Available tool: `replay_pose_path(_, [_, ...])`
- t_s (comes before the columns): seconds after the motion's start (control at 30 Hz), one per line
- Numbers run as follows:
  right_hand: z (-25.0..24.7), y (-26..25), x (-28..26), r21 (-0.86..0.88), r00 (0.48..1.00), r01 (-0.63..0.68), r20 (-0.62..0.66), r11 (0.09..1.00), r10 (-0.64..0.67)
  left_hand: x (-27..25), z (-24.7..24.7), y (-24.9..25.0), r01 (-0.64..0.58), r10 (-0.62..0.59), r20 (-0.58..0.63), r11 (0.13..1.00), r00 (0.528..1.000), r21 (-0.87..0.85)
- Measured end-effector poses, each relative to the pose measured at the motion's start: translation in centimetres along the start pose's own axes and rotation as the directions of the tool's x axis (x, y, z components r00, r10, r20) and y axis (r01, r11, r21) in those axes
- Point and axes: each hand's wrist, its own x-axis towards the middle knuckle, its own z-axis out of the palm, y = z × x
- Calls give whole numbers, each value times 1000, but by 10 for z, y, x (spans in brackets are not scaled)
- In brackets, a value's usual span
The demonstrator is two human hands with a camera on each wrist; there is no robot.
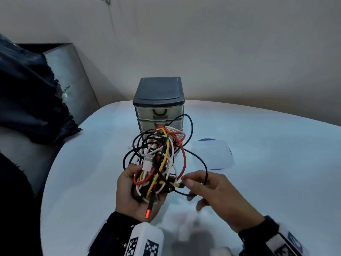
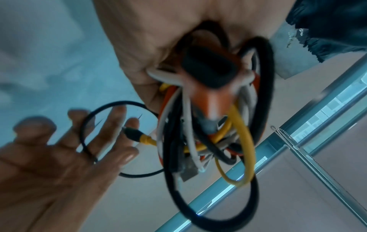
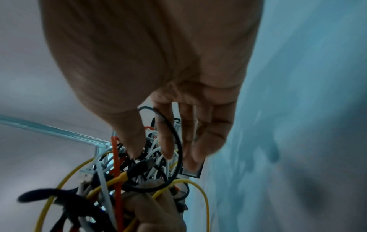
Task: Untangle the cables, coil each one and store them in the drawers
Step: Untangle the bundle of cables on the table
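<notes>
Head view — left hand [image 1: 137, 193] grips the cable tangle [image 1: 158, 159], right hand [image 1: 212, 193] spread beside it — no legible writing.

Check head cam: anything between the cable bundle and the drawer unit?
Nothing solid. The cable tangle, held up by the left hand, overlaps the drawer unit's lower front in the head view; only its own loops cross the gap.

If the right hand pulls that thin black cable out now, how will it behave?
Probably floppy: the thin black cable droops in a loose loop around the right hand. It likely snags, since it runs into the tangle gripped by the left hand, perhaps dragging the bundle along.
</notes>
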Motion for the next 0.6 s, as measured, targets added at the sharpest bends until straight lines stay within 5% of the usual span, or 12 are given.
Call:
replay_pose_path(0.27, [-1,-3,3,-111,970,22,244,994,6,-10,4,1,23,-20,146,1000,989,-15])
replay_pose_path(0.37, [-1,-4,7,-237,998,66,-5,969,-69,-8,3,1,35,-34,114,999,993,-9])
replay_pose_path(0.47, [-12,4,17,-330,859,159,-418,930,-295,-7,0,5,39,-40,5,999,999,31])
replay_pose_path(0.53, [-27,7,20,-341,789,182,-509,922,-344,-5,-2,9,31,-31,-9,997,999,66])
replay_pose_path(0.6, [-38,3,17,-334,821,194,-460,922,-339,-5,-2,14,16,-16,-4,997,1000,77])
